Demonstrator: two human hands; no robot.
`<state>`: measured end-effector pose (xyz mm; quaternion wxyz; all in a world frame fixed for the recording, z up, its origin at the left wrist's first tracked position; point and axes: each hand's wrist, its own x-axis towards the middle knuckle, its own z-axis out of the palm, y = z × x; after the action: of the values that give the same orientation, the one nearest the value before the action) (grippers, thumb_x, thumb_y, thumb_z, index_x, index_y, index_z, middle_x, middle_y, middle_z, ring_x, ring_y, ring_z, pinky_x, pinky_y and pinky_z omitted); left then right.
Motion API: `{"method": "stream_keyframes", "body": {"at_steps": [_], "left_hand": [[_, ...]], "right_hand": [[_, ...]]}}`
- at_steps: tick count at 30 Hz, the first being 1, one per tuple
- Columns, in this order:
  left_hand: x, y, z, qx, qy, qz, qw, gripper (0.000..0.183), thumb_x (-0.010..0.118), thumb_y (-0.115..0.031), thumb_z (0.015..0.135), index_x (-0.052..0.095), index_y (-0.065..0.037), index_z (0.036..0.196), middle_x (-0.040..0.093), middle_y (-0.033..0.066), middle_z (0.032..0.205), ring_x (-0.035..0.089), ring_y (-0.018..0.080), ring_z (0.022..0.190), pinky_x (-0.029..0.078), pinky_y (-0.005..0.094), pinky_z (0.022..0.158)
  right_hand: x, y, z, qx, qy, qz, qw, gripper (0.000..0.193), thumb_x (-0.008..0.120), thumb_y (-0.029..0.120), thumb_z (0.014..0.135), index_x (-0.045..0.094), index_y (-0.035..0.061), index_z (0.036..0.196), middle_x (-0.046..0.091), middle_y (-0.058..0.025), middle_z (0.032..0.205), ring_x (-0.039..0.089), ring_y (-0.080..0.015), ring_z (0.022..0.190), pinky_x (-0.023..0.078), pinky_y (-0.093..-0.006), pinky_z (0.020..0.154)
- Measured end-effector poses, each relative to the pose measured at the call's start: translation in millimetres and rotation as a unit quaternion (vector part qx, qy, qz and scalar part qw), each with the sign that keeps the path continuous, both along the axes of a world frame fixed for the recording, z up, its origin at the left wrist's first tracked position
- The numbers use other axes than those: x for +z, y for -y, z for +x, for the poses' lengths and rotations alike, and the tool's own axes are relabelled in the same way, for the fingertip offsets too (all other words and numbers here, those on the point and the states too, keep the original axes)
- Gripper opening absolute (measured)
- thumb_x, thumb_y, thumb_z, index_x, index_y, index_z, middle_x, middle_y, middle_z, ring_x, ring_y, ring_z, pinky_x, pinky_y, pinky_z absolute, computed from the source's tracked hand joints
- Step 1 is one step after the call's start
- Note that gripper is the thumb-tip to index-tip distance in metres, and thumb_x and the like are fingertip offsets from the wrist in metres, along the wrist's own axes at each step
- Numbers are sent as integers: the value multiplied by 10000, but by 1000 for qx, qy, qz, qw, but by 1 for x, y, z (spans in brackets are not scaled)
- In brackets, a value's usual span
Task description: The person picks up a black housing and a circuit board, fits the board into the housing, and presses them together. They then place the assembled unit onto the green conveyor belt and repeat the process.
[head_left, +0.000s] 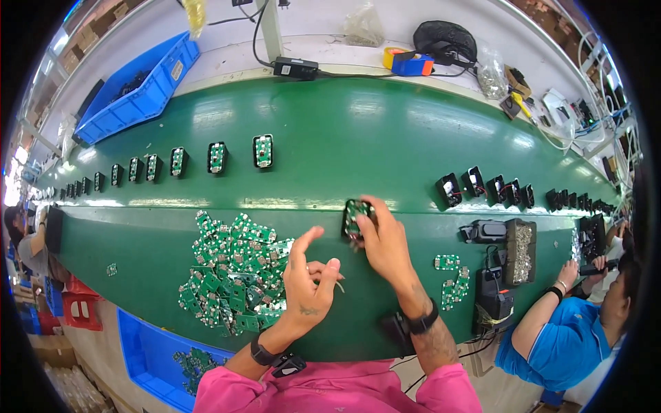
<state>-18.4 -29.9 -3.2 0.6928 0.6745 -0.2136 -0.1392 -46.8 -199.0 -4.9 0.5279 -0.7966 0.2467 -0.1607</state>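
In front of me my right hand point(385, 237) grips a small black case point(350, 212) with a green circuit board point(357, 208) in its top. The thumb lies over the board and the fingers wrap the far side. To the left, my left hand point(308, 286) hovers with index finger and thumb spread and the other fingers partly curled; I see nothing held in it. Right beside it is a heap of green circuit boards point(231, 268) on the green table point(310, 179). A few loose boards point(454, 286) lie to the right of my right forearm.
Board-filled black cases point(262, 151) line the far left. More black cases point(449, 190), some with wires showing, form a row on the right. A tray of small metal parts point(520, 251) stands beside black devices. Blue bins point(141, 96) flank the table; a co-worker point(564, 330) sits right.
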Motion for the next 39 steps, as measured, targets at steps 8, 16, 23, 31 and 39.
{"method": "stream_keyframes", "body": {"at_steps": [8,16,23,31,39], "left_hand": [[-7,0,-8,-76,26,26,996,285,575,-35,963,527,30,1236,635,143,1184,701,154,693,580,265,617],[-11,-8,-7,-107,33,37,993,181,554,-44,978,602,42,1130,646,136,1081,708,158,706,579,254,609],[-2,-3,-17,-124,64,30,990,162,561,-46,968,655,41,1067,645,144,1052,708,177,697,575,269,589],[-7,1,-21,-160,65,30,985,300,603,-49,938,566,34,1224,646,168,1090,703,182,685,569,271,606],[-4,9,-34,-142,132,39,980,729,751,-88,832,387,-100,1463,407,216,1446,690,287,928,590,358,739]], "right_hand": [[-11,24,122,-7,-26,-140,990,327,617,180,929,617,49,1229,688,-259,999,658,-423,964,515,-476,856],[-9,37,90,-67,-41,-265,961,426,649,336,922,655,-38,1125,699,-241,892,675,-412,835,527,-454,781],[30,110,-72,-230,-228,-214,922,507,795,319,775,651,-103,1017,694,-264,872,699,-360,861,530,-445,793],[25,140,-52,-186,-235,-243,922,532,809,264,731,634,-74,1102,703,-242,848,718,-334,776,547,-407,694],[58,-13,-89,34,-143,-11,989,536,868,197,705,659,-74,1117,662,-60,655,590,-86,593,486,-264,591]]}}
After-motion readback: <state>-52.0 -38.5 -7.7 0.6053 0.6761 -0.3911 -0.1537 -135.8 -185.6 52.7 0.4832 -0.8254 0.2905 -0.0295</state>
